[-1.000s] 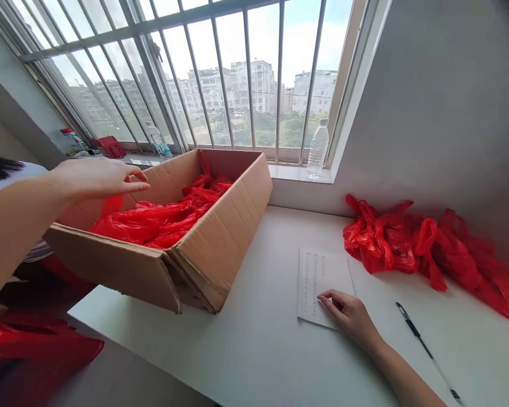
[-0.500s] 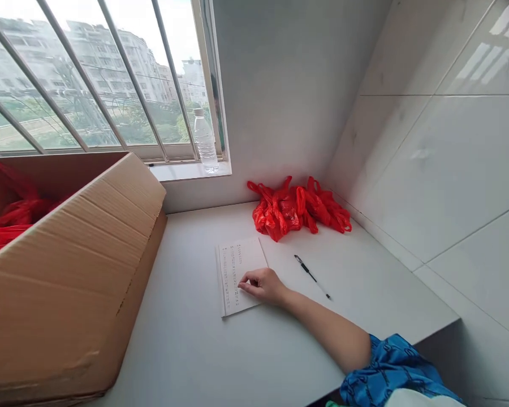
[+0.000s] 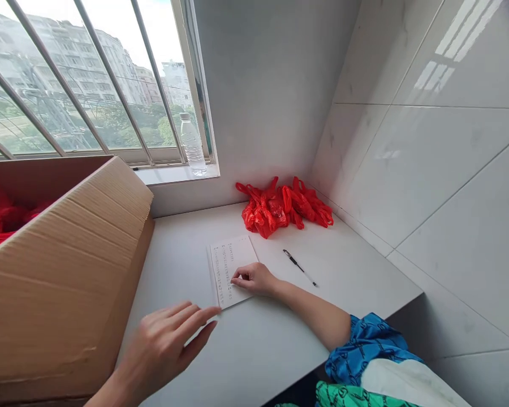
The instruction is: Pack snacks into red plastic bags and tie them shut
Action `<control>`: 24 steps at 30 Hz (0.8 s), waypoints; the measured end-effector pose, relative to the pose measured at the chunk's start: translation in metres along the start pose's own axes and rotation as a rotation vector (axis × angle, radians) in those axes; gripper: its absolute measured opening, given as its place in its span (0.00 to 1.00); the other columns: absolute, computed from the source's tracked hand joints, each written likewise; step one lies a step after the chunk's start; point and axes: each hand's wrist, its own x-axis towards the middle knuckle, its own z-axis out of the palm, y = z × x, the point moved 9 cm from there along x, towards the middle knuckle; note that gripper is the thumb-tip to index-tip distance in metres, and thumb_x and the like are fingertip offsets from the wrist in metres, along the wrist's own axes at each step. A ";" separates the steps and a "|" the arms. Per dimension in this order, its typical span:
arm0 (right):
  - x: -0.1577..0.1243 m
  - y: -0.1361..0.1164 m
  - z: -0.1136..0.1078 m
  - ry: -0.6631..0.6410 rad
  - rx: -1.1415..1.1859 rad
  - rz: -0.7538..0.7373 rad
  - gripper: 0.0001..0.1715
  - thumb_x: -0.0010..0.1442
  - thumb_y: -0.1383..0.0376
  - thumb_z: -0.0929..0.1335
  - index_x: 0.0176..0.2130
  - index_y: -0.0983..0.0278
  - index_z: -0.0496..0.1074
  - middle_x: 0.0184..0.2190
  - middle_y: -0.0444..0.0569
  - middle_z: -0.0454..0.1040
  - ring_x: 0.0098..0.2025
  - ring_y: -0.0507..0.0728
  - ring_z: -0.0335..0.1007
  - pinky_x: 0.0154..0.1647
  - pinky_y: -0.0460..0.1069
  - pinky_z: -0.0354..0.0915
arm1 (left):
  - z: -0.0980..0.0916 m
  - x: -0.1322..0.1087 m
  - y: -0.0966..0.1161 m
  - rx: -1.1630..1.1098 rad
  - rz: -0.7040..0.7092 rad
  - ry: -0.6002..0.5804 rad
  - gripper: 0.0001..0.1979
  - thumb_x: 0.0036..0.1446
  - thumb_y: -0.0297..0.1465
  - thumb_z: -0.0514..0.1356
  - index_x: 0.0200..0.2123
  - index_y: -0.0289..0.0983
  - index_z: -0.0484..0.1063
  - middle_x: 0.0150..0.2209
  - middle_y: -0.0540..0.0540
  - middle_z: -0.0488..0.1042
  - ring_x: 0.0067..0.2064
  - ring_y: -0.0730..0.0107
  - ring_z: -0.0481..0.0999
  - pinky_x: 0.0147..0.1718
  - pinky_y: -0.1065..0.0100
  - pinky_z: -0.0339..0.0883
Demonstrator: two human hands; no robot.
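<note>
A white notebook [image 3: 225, 265] with rows of small handwriting lies on the white tabletop, turned at a slight slant. My right hand [image 3: 254, 278] rests on its right half, fingers curled and thumb meeting the fingertips, with nothing visible in the grip. At the lower left, my left hand [image 3: 169, 336] hovers over the table with fingers stretched out, holding nothing. Its fingertips reach the notebook's lower corner; whether they touch it I cannot tell. A black-and-clear pen [image 3: 299, 266] lies uncapped-looking to the right of the notebook, apart from both hands.
Red plastic bags [image 3: 284, 206] are heaped against the back wall. A large cardboard box [image 3: 63, 271] with more red bags inside takes up the left side. On the windowsill stands a clear water bottle [image 3: 193, 147]. The tabletop's front edge [image 3: 297, 380] runs below my right arm.
My left hand has come into view from the lower left, reaching toward the notebook's corner. My right hand keeps its place on the page. The whole view has shifted, with things appearing further left.
</note>
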 end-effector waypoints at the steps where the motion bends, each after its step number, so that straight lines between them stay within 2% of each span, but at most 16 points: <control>1: 0.000 -0.001 -0.004 -0.017 0.006 -0.006 0.07 0.61 0.60 0.72 0.35 0.59 0.81 0.19 0.37 0.68 0.23 0.48 0.61 0.28 0.43 0.56 | 0.021 0.003 -0.007 -0.043 -0.036 -0.040 0.09 0.66 0.36 0.57 0.41 0.43 0.77 0.28 0.52 0.76 0.26 0.77 0.72 0.27 0.74 0.64; 3: 0.000 -0.001 -0.020 -0.006 0.012 -0.008 0.09 0.61 0.57 0.71 0.37 0.58 0.80 0.21 0.37 0.72 0.24 0.48 0.65 0.30 0.43 0.60 | 0.065 0.006 -0.037 -0.159 -0.217 -0.108 0.17 0.68 0.39 0.52 0.33 0.40 0.75 0.22 0.53 0.72 0.21 0.77 0.66 0.23 0.73 0.59; 4: 0.001 0.001 -0.034 0.032 0.010 0.001 0.11 0.63 0.56 0.70 0.38 0.59 0.80 0.23 0.38 0.74 0.25 0.48 0.68 0.32 0.43 0.62 | 0.084 0.004 -0.056 -0.225 -0.343 -0.127 0.20 0.69 0.42 0.50 0.30 0.39 0.74 0.19 0.53 0.70 0.20 0.76 0.64 0.23 0.73 0.58; 6: 0.004 0.009 -0.073 0.174 -0.011 0.044 0.18 0.67 0.52 0.65 0.41 0.60 0.78 0.28 0.42 0.77 0.30 0.51 0.73 0.35 0.44 0.65 | 0.114 -0.003 -0.080 -0.321 -0.479 -0.177 0.24 0.68 0.45 0.47 0.27 0.39 0.70 0.18 0.53 0.69 0.20 0.74 0.65 0.24 0.73 0.58; 9: 0.012 0.030 -0.136 0.427 -0.078 0.147 0.25 0.70 0.51 0.57 0.46 0.63 0.74 0.35 0.48 0.78 0.39 0.55 0.75 0.43 0.48 0.67 | 0.130 -0.012 -0.090 -0.336 -0.502 -0.235 0.25 0.67 0.48 0.47 0.25 0.39 0.68 0.20 0.52 0.70 0.23 0.72 0.65 0.27 0.72 0.58; 12: 0.031 0.051 -0.177 0.550 -0.148 0.245 0.19 0.69 0.57 0.60 0.51 0.62 0.72 0.47 0.52 0.77 0.48 0.56 0.73 0.51 0.51 0.66 | 0.128 -0.017 -0.089 -0.287 -0.493 -0.251 0.25 0.67 0.48 0.46 0.26 0.39 0.68 0.21 0.52 0.69 0.24 0.72 0.64 0.28 0.71 0.56; 14: 0.048 0.064 -0.185 0.549 -0.182 0.315 0.18 0.67 0.60 0.63 0.53 0.62 0.70 0.52 0.53 0.75 0.50 0.57 0.73 0.53 0.52 0.65 | 0.127 -0.018 -0.087 -0.276 -0.494 -0.262 0.25 0.67 0.48 0.46 0.26 0.39 0.69 0.22 0.52 0.69 0.24 0.71 0.64 0.28 0.71 0.56; 18: 0.070 0.084 -0.178 0.521 -0.220 0.470 0.19 0.65 0.60 0.67 0.53 0.64 0.71 0.54 0.58 0.75 0.54 0.61 0.71 0.54 0.54 0.64 | 0.128 -0.016 -0.087 -0.278 -0.479 -0.268 0.25 0.67 0.48 0.46 0.27 0.39 0.70 0.22 0.52 0.69 0.25 0.71 0.65 0.29 0.71 0.55; 21: 0.068 0.092 -0.171 0.554 -0.220 0.551 0.20 0.62 0.56 0.69 0.50 0.65 0.72 0.50 0.59 0.77 0.52 0.62 0.72 0.51 0.55 0.65 | 0.127 -0.015 -0.088 -0.287 -0.479 -0.270 0.25 0.67 0.48 0.47 0.27 0.39 0.70 0.22 0.52 0.69 0.25 0.71 0.65 0.29 0.71 0.55; 24: 0.054 0.091 -0.175 0.609 -0.192 0.570 0.17 0.59 0.54 0.71 0.41 0.64 0.74 0.39 0.54 0.79 0.44 0.61 0.74 0.44 0.53 0.66 | 0.126 -0.016 -0.087 -0.306 -0.478 -0.270 0.25 0.67 0.48 0.47 0.28 0.39 0.71 0.23 0.52 0.70 0.26 0.71 0.67 0.29 0.71 0.56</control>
